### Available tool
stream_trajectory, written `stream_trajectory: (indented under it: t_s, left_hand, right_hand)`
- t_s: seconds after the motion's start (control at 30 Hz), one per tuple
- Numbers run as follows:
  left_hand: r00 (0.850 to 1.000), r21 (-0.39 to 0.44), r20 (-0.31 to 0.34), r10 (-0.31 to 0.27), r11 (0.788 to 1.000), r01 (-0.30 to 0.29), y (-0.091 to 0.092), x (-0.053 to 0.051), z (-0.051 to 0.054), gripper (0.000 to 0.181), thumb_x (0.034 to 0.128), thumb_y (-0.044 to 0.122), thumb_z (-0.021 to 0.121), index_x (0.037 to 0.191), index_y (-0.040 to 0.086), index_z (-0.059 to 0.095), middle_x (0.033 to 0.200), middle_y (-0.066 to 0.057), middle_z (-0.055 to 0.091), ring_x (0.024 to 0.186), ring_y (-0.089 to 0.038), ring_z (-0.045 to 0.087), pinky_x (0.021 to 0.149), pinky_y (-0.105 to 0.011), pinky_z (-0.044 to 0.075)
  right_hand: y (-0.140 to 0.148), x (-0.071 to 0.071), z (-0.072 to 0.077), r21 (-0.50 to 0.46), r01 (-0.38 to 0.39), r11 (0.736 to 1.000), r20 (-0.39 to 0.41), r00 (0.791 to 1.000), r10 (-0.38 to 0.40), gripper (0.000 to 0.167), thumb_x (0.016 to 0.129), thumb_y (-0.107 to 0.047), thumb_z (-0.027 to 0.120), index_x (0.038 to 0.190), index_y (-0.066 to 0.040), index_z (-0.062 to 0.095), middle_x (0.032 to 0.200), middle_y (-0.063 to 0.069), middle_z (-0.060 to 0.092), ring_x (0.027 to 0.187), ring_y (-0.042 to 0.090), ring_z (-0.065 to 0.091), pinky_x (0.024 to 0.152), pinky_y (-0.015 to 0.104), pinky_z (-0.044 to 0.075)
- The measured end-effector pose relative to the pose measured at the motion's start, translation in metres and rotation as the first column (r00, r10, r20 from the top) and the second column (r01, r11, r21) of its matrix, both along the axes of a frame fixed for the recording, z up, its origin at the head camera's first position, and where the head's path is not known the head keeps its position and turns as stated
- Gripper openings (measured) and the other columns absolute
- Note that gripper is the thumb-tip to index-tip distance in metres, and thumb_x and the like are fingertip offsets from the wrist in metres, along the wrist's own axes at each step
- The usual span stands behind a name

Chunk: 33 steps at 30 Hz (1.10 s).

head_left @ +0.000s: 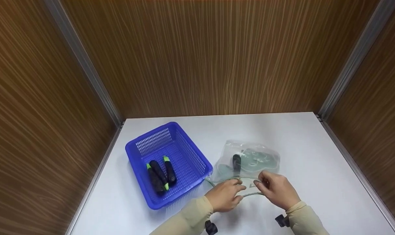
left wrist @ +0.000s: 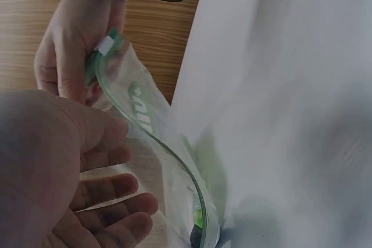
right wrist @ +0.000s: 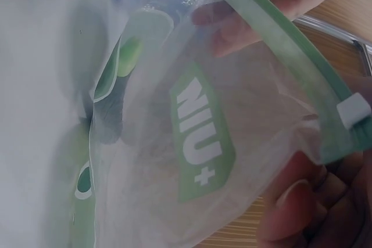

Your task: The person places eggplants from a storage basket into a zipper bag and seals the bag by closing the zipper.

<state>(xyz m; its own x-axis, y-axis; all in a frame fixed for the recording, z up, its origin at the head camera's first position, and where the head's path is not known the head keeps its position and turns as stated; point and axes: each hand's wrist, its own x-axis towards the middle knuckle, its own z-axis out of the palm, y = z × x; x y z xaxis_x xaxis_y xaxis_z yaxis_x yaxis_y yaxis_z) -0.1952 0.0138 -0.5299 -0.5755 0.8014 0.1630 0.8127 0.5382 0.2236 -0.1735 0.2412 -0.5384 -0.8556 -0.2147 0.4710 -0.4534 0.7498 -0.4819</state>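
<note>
A clear zip bag [head_left: 225, 156] with green print and a green zip edge lies on the white table. Inside it is one dark eggplant [head_left: 237, 162], its light green cap [right wrist: 129, 56] showing through the film in the right wrist view. My right hand [head_left: 279, 191] pinches the bag's corner beside the white slider [right wrist: 353, 110]. The left hand [head_left: 225, 196] is at the bag's mouth, fingers relaxed and spread. In the right wrist view some left fingers [right wrist: 232, 38] show through the film; whether they are inside or behind it I cannot tell.
Left of the bag stands a blue plastic basket [head_left: 139, 174] with three dark eggplants [head_left: 170, 171] in it. Its near right corner almost meets the bag's edge. Wood-grain panels [head_left: 217, 58] enclose the white table [head_left: 315, 156] at the back and sides.
</note>
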Motion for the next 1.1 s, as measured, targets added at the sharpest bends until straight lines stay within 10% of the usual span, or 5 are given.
stream_trajectory:
  t_s: [0.57,1.1]
  left_hand:
    - [0.996,0.118,0.081,0.044,0.992,-0.054,-0.037,-0.013,0.028,0.03,0.0949,0.021,0.059,0.123,0.012,0.065,0.117,0.0,0.067,0.104,-0.01,0.062,0.089,-0.023,0.048]
    - [0.973,0.179,0.176,0.147,0.967,-0.179,-0.088,-0.02,0.026,0.029,0.0947,0.017,0.059,0.121,0.005,0.064,0.114,-0.006,0.067,0.095,-0.014,0.065,0.082,-0.025,0.052]
  right_hand:
    - [0.007,-0.003,0.002,-0.006,0.003,1.0,0.005,1.0,-0.003,0.028,0.081,-0.011,0.076,0.077,-0.026,0.053,0.061,-0.022,0.042,0.051,-0.003,0.038,0.045,0.019,0.035]
    - [0.007,0.001,-0.004,-0.059,0.003,0.998,0.013,1.0,-0.002,0.029,0.08,-0.01,0.076,0.075,-0.026,0.053,0.058,-0.021,0.043,0.049,-0.002,0.039,0.043,0.02,0.035]
